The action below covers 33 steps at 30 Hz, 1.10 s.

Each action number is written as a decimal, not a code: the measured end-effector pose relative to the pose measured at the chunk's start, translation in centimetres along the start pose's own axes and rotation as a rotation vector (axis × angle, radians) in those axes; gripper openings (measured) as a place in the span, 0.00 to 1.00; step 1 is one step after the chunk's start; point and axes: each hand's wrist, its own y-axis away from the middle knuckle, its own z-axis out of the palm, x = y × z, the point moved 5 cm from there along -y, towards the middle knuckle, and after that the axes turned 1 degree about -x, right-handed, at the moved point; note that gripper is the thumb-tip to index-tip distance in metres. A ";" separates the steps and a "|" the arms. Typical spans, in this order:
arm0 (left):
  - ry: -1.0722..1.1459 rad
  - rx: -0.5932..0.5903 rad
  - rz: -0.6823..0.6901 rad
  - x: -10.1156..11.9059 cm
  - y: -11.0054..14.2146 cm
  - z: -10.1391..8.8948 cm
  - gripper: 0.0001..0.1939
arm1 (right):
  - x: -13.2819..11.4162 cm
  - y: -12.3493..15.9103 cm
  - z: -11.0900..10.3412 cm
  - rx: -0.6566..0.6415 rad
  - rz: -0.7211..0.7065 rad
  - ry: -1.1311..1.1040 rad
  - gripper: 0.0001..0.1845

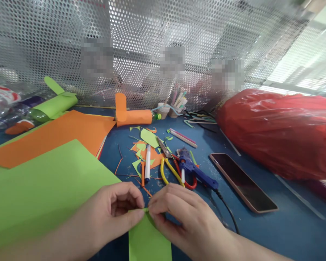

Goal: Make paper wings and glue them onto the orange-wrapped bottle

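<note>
A strip of green paper (150,241) hangs at the bottom centre, its far edge pinched by both hands. My left hand (119,208) holds the edge between thumb and forefinger, near the left corner. Close beside it, my right hand (179,214) grips the same edge with bent fingers; its fingertips partly hide a small fold or roll there. Just beyond the fingers lie a white marker (147,163), a thin orange paper roll (142,173), pliers with yellow handles (164,170), red-handled scissors (165,148) and a blue glue gun (197,170).
Large green (51,185) and orange sheets (67,134) cover the left side. Paper-wrapped bottles, one orange (136,117) and one green (55,106), stand at the back. Paper scraps (149,139) litter the middle. A phone (241,181) and red plastic bag (279,132) occupy the right. A perforated metal panel (141,47) rises behind.
</note>
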 end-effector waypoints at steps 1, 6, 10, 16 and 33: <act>-0.004 0.008 -0.010 0.1 0.1 -0.1 0.02 | 0.3 -0.1 0.0 -0.006 0.058 -0.032 0.07; -0.048 0.041 -0.037 0.7 0.4 -0.2 0.03 | 2.4 0.0 0.5 -0.089 0.478 -0.253 0.02; -0.169 0.038 -0.046 0.6 0.4 -0.2 0.03 | 2.9 0.1 1.0 -0.141 0.580 -0.282 0.02; -0.576 0.110 0.166 1.9 0.9 -0.1 0.06 | 1.9 0.0 0.7 -0.211 0.429 -0.082 0.07; -0.583 0.176 0.179 2.1 0.5 -0.9 0.04 | 2.1 -0.1 0.3 -0.128 0.413 -0.047 0.10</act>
